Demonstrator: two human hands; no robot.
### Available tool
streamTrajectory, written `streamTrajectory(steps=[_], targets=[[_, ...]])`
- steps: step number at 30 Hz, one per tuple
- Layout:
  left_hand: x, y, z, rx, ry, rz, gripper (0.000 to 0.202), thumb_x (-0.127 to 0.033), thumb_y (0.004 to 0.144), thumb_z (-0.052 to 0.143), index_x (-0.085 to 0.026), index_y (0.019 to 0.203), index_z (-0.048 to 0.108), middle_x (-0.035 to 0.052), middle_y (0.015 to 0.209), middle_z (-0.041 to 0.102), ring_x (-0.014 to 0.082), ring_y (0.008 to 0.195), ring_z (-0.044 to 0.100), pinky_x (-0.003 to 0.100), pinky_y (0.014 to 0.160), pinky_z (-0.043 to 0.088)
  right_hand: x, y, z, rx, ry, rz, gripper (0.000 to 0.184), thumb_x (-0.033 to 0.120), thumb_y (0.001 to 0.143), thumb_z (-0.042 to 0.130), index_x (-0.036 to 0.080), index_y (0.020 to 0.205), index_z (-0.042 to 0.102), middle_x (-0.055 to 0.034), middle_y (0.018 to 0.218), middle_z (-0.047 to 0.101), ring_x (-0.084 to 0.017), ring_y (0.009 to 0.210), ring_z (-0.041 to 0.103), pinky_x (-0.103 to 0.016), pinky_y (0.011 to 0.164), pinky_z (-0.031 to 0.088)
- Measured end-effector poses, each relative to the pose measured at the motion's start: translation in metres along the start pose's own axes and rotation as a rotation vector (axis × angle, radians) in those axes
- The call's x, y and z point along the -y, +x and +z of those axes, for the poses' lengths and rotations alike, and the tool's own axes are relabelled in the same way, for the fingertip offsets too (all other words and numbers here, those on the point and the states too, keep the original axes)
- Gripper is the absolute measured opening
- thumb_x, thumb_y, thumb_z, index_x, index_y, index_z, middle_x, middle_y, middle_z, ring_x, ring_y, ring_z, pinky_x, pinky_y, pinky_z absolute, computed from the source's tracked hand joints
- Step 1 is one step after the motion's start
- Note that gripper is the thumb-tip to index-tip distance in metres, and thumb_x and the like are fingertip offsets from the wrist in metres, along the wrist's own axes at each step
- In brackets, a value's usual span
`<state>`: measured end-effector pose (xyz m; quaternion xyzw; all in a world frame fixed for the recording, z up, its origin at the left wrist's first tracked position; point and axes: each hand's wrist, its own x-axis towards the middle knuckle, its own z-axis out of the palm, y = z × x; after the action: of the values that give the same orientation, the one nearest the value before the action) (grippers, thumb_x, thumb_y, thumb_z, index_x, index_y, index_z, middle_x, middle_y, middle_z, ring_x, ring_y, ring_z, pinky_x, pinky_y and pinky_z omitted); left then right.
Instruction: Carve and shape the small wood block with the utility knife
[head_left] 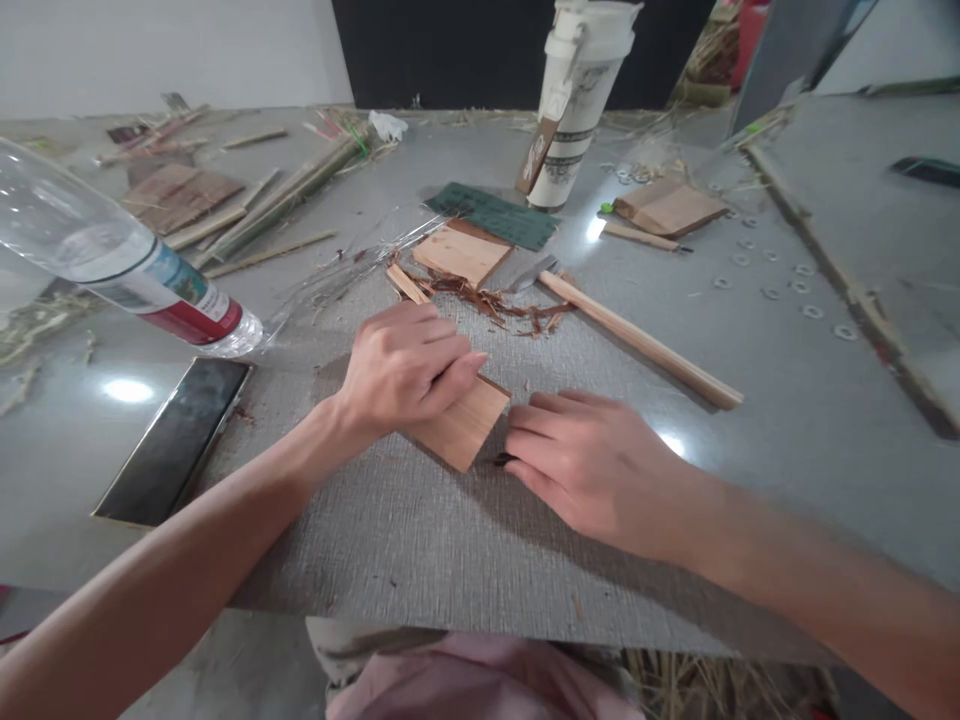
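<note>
One flat wooden piece (463,422) is being gripped at the near side of the grey table (420,570), its far end covered by the left hand (409,365). Pale, warm-brown wood is shown on its face, smooth and finely grained, with straight sides, clean corners and a darker edge along its right-hand far side. It is set at a slant, one corner pointed toward the table's near edge.

And the hands! The left is closed over the wood, knuckles raised, fingers curled under, the thumb laid toward the right, the forearm brought in from the lower left. Just beside the wood's right corner the right hand (592,465) is placed, back turned upward, fingers bent inward, forearm stretched in from the lower right. A small dark thing (502,460) is seen at its fingertips (whether it is truly pinched cannot be told, so much is hidden by the fingers).
</note>
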<state>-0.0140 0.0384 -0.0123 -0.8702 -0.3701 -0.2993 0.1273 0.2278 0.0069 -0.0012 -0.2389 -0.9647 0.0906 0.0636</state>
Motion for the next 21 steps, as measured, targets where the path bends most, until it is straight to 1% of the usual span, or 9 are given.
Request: streamTrajectory(steps=[2,5,9,14,17,19,21], targets=[[0.000,0.000,0.000,0.005,-0.005,0.006,0.042,-0.027,0.102,0.043,-0.021,0.062,0.053,0.0017,0.058,0.056,0.0182,0.061,0.049,0.036,0.062,0.039,-0.005,-0.002,-0.001,0.018,-0.011,-0.017,0.015,0.023,0.101,0.051,0.022,0.089,0.061,0.0007,0.095,0.066,-0.021,0.087,0.056,-0.038,0.077,0.036],[0.000,0.001,0.000,0.013,-0.008,0.002,0.042,-0.028,0.102,0.043,-0.021,0.061,0.052,0.0014,0.058,0.055,0.0182,0.061,0.048,0.037,0.062,0.038,-0.006,-0.002,-0.003,-0.020,-0.020,-0.030,0.015,0.024,0.101,0.051,0.022,0.089,0.060,-0.0004,0.094,0.064,-0.021,0.086,0.054,-0.038,0.075,0.036],[-0.001,0.001,0.000,0.022,-0.017,-0.001,0.042,-0.028,0.102,0.042,-0.021,0.062,0.054,0.0020,0.059,0.057,0.0184,0.061,0.049,0.036,0.062,0.039,0.000,0.002,-0.001,-0.078,-0.033,-0.035,0.016,0.023,0.101,0.051,0.021,0.087,0.060,-0.0009,0.091,0.064,-0.021,0.084,0.053,-0.038,0.074,0.035],[-0.001,0.001,0.000,0.013,-0.017,-0.002,0.042,-0.028,0.102,0.043,-0.021,0.062,0.054,0.0022,0.059,0.059,0.0184,0.061,0.050,0.037,0.062,0.039,0.011,0.006,0.005,-0.107,-0.047,-0.007,0.015,0.025,0.101,0.050,0.020,0.091,0.060,-0.0021,0.091,0.064,-0.022,0.084,0.053,-0.038,0.071,0.034],[-0.002,0.002,-0.001,0.012,-0.018,-0.004,0.042,-0.028,0.102,0.043,-0.021,0.062,0.053,0.0020,0.059,0.058,0.0183,0.060,0.049,0.037,0.061,0.038,0.013,0.005,0.005,-0.080,-0.051,0.023,0.016,0.024,0.101,0.049,0.020,0.091,0.060,-0.0022,0.091,0.065,-0.022,0.085,0.054,-0.039,0.072,0.034],[-0.002,0.002,-0.001,0.017,-0.025,-0.021,0.042,-0.028,0.102,0.042,-0.022,0.061,0.052,0.0018,0.058,0.058,0.0181,0.060,0.049,0.037,0.061,0.038,0.011,0.004,0.003,-0.036,-0.034,0.023,0.016,0.022,0.101,0.049,0.020,0.089,0.060,-0.0018,0.093,0.066,-0.022,0.086,0.055,-0.039,0.073,0.035],[-0.002,0.002,-0.001,0.028,-0.034,-0.039,0.041,-0.028,0.102,0.042,-0.022,0.062,0.050,0.0015,0.058,0.057,0.0180,0.060,0.049,0.037,0.061,0.037,0.009,0.002,0.001,-0.019,-0.013,0.013,0.017,0.022,0.101,0.050,0.021,0.089,0.061,-0.0016,0.093,0.066,-0.021,0.087,0.056,-0.038,0.075,0.035]])
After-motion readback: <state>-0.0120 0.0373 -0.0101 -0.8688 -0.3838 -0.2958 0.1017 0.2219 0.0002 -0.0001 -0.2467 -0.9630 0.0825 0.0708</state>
